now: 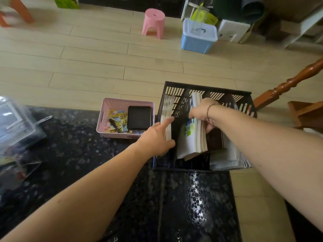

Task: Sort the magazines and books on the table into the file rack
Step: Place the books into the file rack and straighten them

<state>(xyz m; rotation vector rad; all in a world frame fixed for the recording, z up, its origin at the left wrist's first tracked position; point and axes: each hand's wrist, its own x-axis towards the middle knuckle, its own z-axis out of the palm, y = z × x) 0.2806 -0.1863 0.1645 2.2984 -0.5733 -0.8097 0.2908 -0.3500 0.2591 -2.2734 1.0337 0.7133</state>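
Observation:
A black slotted file rack [206, 88] stands at the far edge of the dark speckled table [192, 206]. Its left slot holds pale books [167, 109] on edge. The middle slot holds a thick bundle of books [194, 138] with a colourful cover. More magazines [229, 156] lie in the right slot. My left hand [158, 137] rests against the left slot's books and divider, forefinger stretched out. My right hand [202, 112] grips the top of the middle bundle, fingers curled over it.
A pink basket [111, 103] with clips and a black case sits left of the rack. Clear plastic boxes [15, 124] stand at the table's left. On the floor beyond are a pink stool [153, 23] and a blue bin [198, 36]. A wooden chair [297, 81] is at right.

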